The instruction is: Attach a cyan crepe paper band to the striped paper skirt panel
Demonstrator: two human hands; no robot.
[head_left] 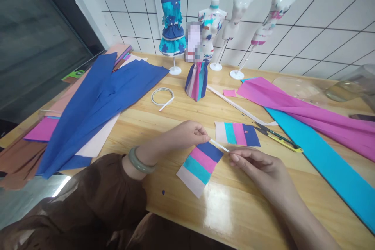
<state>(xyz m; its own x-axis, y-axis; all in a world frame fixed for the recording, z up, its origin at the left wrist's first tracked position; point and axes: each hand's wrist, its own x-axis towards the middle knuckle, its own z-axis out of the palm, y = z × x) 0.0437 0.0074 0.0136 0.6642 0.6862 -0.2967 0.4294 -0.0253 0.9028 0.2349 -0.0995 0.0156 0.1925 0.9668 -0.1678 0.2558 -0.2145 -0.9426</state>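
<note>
A short white strip of tape (219, 145) is stretched between my two hands. My left hand (187, 133) pinches its upper left end, and my right hand (258, 164) pinches the lower right end. Right under the strip lies a striped piece of crepe paper (197, 166) in dark blue, pink, turquoise and pale pink, its dark blue edge closest to the tape. Behind my right hand, a second striped piece (236, 133) rests flat on the table. Beside that piece are yellow-handled snips (278, 140).
A roll of white tape (162, 97) lies on the wooden table (137, 125). Several small mannequins stand along the tiled wall, one in a blue dress (172, 27). Blue paper (111, 90) spreads at left; pink (293, 105) and turquoise sheets (316, 156) lie at right.
</note>
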